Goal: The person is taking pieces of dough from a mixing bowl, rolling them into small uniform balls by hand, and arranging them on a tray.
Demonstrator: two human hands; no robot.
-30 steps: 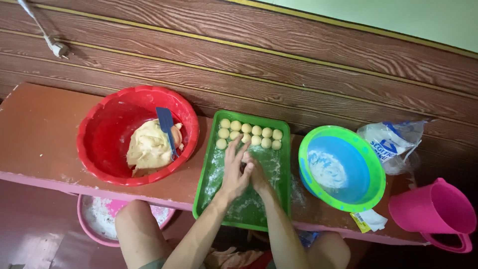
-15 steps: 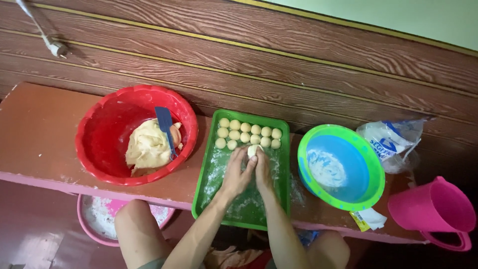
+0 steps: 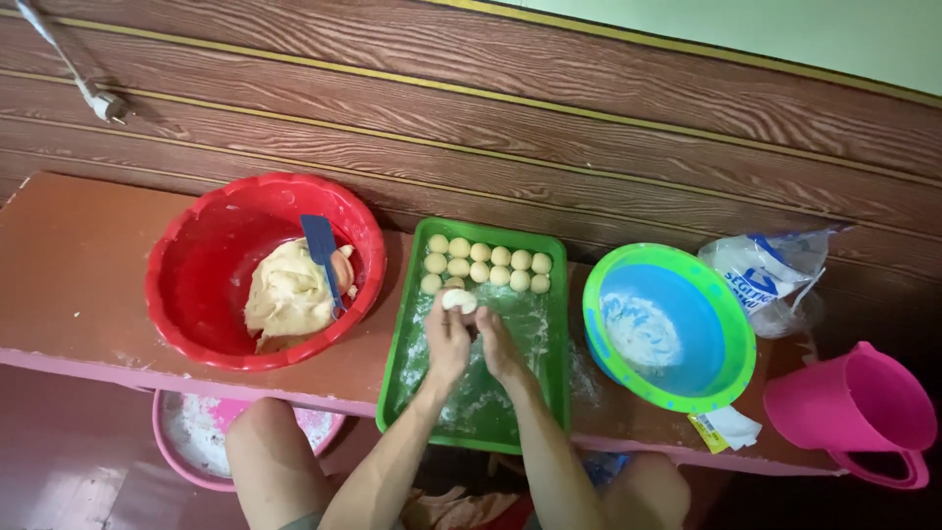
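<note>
Hands forward, dough ball [image 3: 458, 300] near rows

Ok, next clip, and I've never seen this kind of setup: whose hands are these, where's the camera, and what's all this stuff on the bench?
There is no machine here. A person wears a camera on the head, and it looks down at their own two bare hands. The left hand and the right hand together set a small dough ball on a floured green tray, next to two rows of finished dough balls. The tray lies on a brown bench against a wooden wall. Left of it stands a red basin with a lump of dough and a blue scraper. To the right are a green and blue bowl with some flour, a plastic flour bag and a pink jug. A pink basin sits below the bench.
</note>
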